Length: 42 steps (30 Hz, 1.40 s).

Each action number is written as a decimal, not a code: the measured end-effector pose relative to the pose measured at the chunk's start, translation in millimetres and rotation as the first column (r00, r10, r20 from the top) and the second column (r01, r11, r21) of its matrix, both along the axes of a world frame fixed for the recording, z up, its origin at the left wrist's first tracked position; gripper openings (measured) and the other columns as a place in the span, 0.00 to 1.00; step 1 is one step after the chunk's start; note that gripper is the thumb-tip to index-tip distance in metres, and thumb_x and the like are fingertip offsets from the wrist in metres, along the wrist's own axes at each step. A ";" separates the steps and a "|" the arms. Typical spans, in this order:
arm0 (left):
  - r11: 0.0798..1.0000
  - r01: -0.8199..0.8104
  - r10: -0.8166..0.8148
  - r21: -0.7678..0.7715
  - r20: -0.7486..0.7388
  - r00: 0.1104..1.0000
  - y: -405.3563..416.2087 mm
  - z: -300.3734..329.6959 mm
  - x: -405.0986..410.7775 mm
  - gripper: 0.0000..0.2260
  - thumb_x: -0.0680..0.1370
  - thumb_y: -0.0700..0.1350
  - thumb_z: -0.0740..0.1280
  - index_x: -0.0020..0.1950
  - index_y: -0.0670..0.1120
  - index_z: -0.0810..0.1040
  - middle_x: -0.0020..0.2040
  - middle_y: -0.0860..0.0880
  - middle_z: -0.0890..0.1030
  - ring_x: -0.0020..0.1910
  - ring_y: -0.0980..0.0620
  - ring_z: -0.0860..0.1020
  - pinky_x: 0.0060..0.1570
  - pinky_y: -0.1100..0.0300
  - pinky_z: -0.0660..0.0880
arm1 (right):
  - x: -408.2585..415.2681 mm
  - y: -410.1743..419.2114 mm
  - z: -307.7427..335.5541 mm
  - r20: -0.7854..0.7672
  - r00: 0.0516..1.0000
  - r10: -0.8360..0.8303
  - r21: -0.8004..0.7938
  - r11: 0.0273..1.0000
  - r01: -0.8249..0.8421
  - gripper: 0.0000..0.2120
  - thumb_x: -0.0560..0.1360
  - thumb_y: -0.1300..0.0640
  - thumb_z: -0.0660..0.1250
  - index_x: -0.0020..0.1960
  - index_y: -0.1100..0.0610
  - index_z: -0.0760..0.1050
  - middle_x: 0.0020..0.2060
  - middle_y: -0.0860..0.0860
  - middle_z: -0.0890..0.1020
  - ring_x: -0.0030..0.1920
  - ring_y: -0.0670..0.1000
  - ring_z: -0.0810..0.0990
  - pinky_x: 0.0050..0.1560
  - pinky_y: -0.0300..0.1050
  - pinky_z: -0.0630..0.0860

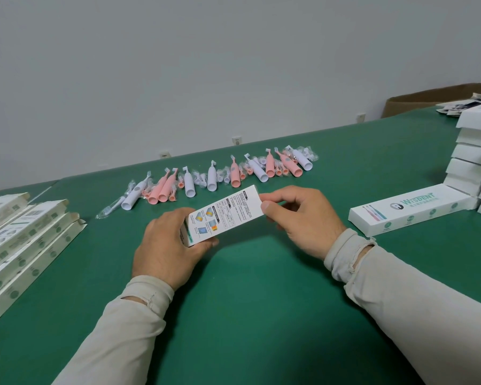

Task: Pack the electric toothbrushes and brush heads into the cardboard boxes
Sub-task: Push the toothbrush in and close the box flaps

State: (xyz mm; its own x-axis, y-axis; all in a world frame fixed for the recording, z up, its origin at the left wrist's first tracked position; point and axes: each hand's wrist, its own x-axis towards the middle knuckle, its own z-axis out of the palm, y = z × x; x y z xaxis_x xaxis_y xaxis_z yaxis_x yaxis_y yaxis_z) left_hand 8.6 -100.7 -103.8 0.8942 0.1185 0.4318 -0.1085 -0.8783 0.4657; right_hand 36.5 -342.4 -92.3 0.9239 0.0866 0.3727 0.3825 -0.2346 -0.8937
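Note:
I hold a white printed cardboard box (225, 213) above the green table (250, 287), its printed back face up. My left hand (167, 245) grips its near end, fingers curled under it. My right hand (300, 218) pinches the far end between thumb and fingers. Behind the box lies a row of pink toothbrushes (235, 173) and white toothbrushes (188, 182), mixed with small brush heads in clear wrappers (199, 179). One wrapped brush head (110, 208) lies at the row's left end.
Several boxes with open end flaps lie side by side at the left (25, 240). A closed branded box (411, 209) lies at the right, next to a tall stack of white boxes (472, 165). A brown carton (428, 100) stands beyond the table's far right edge.

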 end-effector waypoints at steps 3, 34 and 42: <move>1.000 -0.004 0.005 0.014 -0.013 1.000 -0.5 0.8 0.2 0.23 0.67 0.62 0.76 0.59 0.60 0.75 0.51 0.59 0.76 0.55 0.51 0.73 0.51 0.48 0.75 | -0.1 -0.9 0.0 0.002 1.000 0.000 -0.012 1.000 0.000 0.07 0.76 0.55 0.72 0.46 0.42 0.84 0.37 0.35 0.84 0.36 0.46 0.78 0.45 0.46 0.80; 0.849 0.458 -0.451 -0.263 0.090 0.888 -174.9 59.2 14.3 0.13 0.69 0.51 0.79 0.46 0.54 0.77 0.45 0.62 0.79 0.42 0.67 0.77 0.42 0.75 0.70 | -83.7 -98.1 4.3 0.079 0.917 -0.390 -0.810 0.512 0.287 0.11 0.76 0.49 0.61 0.48 0.51 0.80 0.43 0.49 0.83 0.45 0.57 0.80 0.43 0.45 0.74; 0.849 0.527 -0.520 -0.039 -0.234 0.821 -241.5 49.3 49.2 0.18 0.68 0.56 0.79 0.51 0.56 0.75 0.48 0.59 0.78 0.49 0.55 0.77 0.52 0.61 0.72 | -69.2 -81.9 -9.6 0.342 0.912 -0.228 -0.774 0.483 0.410 0.15 0.78 0.48 0.60 0.53 0.54 0.82 0.48 0.55 0.83 0.51 0.58 0.78 0.45 0.48 0.69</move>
